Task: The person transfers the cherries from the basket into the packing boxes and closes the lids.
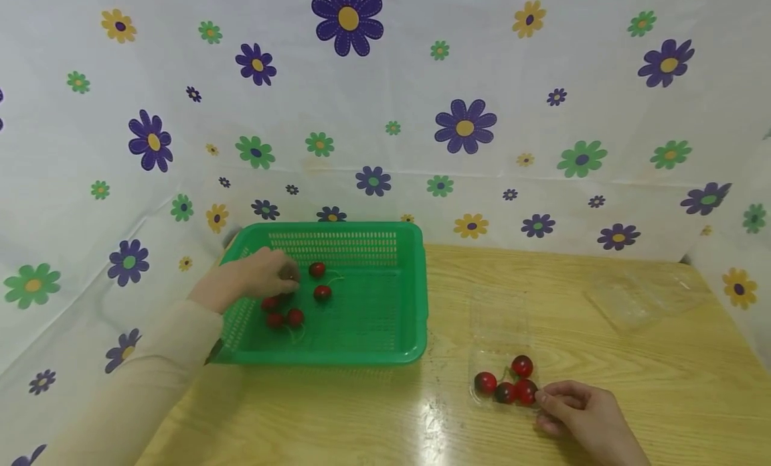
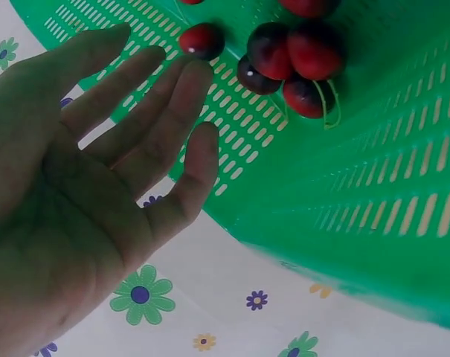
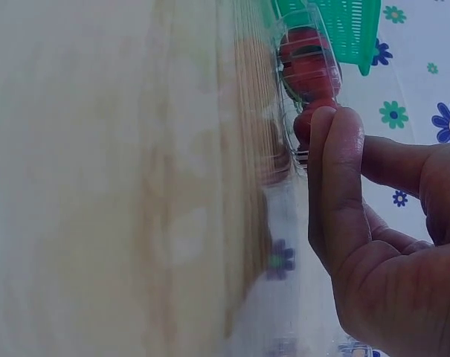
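In the head view my left hand [image 1: 263,272] reaches into the left side of a green plastic basket [image 1: 325,359], above red cherries [image 1: 295,317] with green stems. The left wrist view shows this hand [image 2: 113,163] with its fingers loosely extended and nothing held, beside several dark-red cherries [image 2: 314,50]. My right hand [image 1: 584,412] pinches the right edge of a clear plastic clamshell box [image 1: 498,319], whose lid lies open toward the back. Several cherries [image 1: 484,383] sit in its near half. In the right wrist view the thumb and fingers meet at the box's end.
Another clear plastic box [image 1: 647,295] lies at the back right of the wooden table [image 1: 446,399]. A white cloth with printed flowers [image 1: 409,104] hangs behind and at both sides. The basket's rear rim stands close to this cloth.
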Available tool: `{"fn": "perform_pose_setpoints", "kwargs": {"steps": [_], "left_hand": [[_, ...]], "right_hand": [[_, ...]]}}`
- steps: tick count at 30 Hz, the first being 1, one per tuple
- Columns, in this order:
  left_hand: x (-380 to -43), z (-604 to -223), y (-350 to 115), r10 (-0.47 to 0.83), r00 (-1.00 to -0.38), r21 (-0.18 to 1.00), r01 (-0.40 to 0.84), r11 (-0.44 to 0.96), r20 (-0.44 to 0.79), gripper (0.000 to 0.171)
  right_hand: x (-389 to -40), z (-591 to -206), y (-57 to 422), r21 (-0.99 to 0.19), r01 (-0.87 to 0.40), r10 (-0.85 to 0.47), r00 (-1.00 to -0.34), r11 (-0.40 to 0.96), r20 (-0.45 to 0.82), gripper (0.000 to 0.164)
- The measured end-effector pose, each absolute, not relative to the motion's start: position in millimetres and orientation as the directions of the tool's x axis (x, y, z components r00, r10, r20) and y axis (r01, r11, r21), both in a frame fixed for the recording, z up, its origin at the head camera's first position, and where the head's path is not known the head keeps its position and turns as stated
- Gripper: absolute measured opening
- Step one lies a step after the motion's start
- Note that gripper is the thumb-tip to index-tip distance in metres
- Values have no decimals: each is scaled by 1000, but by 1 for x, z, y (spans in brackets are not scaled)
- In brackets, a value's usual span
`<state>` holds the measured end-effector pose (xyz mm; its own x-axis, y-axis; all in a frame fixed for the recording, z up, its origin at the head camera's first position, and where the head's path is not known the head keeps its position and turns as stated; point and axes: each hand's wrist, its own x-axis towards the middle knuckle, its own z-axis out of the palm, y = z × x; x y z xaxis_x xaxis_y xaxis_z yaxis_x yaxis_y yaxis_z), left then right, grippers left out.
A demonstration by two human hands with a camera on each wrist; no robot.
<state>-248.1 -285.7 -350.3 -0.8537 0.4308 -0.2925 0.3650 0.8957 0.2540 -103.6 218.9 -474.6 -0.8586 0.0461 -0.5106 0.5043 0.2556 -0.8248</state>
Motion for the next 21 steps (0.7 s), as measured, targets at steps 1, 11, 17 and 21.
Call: {"fn": "perform_pose_setpoints", "kwargs": {"steps": [1, 11, 17, 21], "left_hand": [[-250, -350, -285, 431, -855, 249, 368, 896, -288, 22], [-268, -349, -269, 437, -861, 229, 384, 894, -262, 25], [-276, -348, -255, 430, -859, 227, 376, 898, -277, 21], [-279, -351, -248, 435, -855, 222, 383, 897, -282, 23]], "right_hand": [[-104, -475, 219, -825, 504, 47, -859, 257, -510, 28], [-104, -475, 220, -823, 506, 49, -858, 260, -512, 28], [-105, -474, 218, -818, 518, 66, -852, 249, -520, 28], [-105, -474, 217, -822, 516, 62, -853, 241, -518, 28]]}}
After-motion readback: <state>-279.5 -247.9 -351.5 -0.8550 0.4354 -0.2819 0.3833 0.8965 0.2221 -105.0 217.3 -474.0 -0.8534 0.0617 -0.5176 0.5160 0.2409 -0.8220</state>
